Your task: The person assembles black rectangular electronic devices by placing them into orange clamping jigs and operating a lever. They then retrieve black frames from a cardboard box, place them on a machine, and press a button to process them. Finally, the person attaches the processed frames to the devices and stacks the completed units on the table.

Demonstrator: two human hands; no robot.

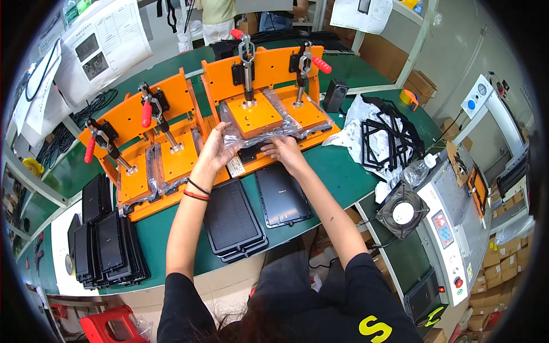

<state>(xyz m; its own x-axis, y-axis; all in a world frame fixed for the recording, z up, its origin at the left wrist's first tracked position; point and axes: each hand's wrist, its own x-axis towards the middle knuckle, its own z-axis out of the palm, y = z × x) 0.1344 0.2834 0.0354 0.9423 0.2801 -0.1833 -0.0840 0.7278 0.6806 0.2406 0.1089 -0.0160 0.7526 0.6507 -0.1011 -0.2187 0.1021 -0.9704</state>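
Observation:
Both hands are at the front of the right orange clamp fixture (260, 60). My left hand (217, 150) has its fingers apart beside the clear plastic film (233, 136), at the left corner of an orange press plate (251, 116). My right hand (286, 153) reaches in from the right, fingers spread and slightly bent at the front edge of the film. Between them, a dark part (250, 153) shows under the plate, mostly hidden. Near my forearms lie a stack of black rectangular panels (231, 217) and a single black panel (281, 194).
Another orange clamp fixture (137, 117) stands left, with stacked black casings (111, 246) before it. To the right are black frames (380, 140) on white plastic, a small fan (402, 211) and a machine with a control panel (445, 228). A red stool (114, 326) stands below.

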